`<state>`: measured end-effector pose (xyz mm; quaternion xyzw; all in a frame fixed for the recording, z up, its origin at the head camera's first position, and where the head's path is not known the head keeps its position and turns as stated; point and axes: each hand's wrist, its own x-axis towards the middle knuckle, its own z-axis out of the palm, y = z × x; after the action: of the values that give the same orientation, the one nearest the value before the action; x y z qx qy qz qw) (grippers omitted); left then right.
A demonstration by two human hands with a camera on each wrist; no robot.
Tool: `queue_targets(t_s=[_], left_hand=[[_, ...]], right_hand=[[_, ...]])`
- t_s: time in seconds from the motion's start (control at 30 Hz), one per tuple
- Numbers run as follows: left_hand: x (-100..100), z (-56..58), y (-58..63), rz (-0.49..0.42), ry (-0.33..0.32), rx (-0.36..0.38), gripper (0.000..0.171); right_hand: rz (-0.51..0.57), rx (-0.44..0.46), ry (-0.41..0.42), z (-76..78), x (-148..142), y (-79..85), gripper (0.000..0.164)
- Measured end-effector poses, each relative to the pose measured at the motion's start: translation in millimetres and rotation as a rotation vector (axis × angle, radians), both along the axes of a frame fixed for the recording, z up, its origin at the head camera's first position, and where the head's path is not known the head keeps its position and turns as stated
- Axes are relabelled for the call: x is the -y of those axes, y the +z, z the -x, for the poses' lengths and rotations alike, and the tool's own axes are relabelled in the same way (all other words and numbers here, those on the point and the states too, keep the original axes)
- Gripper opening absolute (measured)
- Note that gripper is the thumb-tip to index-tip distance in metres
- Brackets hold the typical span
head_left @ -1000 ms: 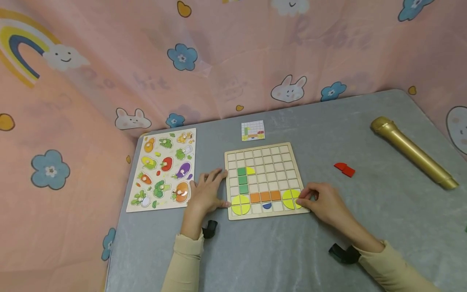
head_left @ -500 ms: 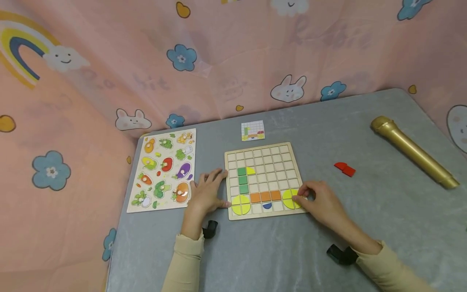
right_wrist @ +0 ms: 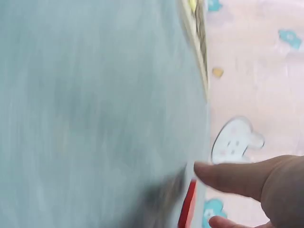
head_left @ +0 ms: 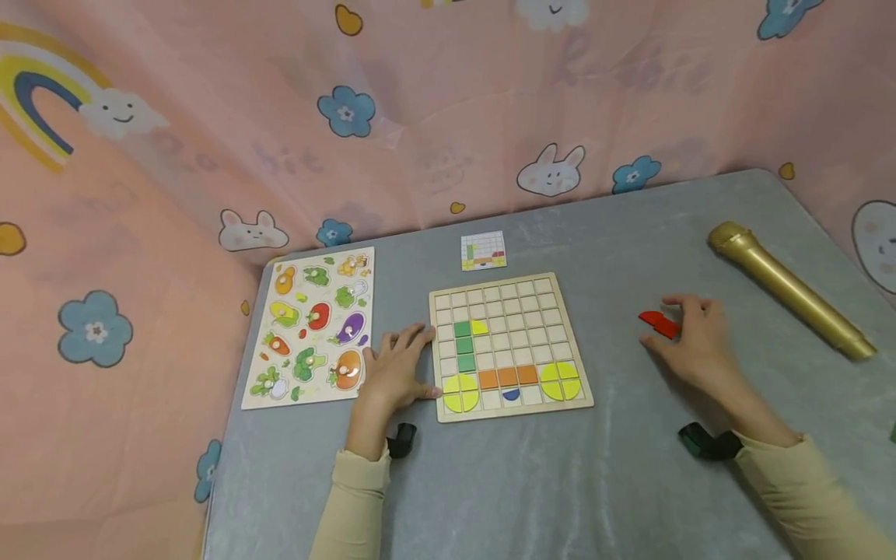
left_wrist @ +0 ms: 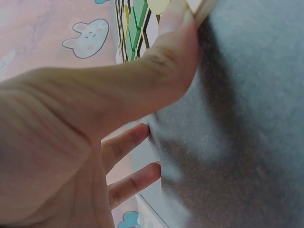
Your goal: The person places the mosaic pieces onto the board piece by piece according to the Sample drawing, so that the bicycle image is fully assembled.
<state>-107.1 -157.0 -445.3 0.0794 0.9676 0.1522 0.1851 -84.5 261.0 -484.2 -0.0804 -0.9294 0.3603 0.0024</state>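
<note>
A wooden grid board (head_left: pixel 518 342) lies on the grey table, holding green and orange squares, a blue half-circle and yellow quarter-circle tiles that make two full discs. My left hand (head_left: pixel 393 377) rests at its left side; the thumb and fingertips touch the frame, and the other fingers spread onto the table. To the right of the board, my right hand (head_left: pixel 700 346) hovers around two red tiles (head_left: pixel 658 323), one rounded and one square. Its thumb and index finger stand apart on either side of them. In the right wrist view a red tile (right_wrist: pixel 187 206) shows below the thumb.
Behind the board lies a small pattern card (head_left: pixel 483 250) with a coloured grid. A vegetable peg puzzle (head_left: pixel 329 311) sits at the left, and a gold microphone (head_left: pixel 791 288) at the far right. A printed pink cloth hangs behind the table.
My right hand has left the yellow tiles at the board's lower right corner and moved right to the red tiles. The left hand has stayed in place.
</note>
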Motion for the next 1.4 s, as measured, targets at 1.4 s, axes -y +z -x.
queue_targets(t_s=[1.4], left_hand=[[0,1.6,-2.3,0.019,0.006,-0.005,0.101]], right_hand=[[-0.003,0.037,0.343,9.6,87,12.3,0.026]])
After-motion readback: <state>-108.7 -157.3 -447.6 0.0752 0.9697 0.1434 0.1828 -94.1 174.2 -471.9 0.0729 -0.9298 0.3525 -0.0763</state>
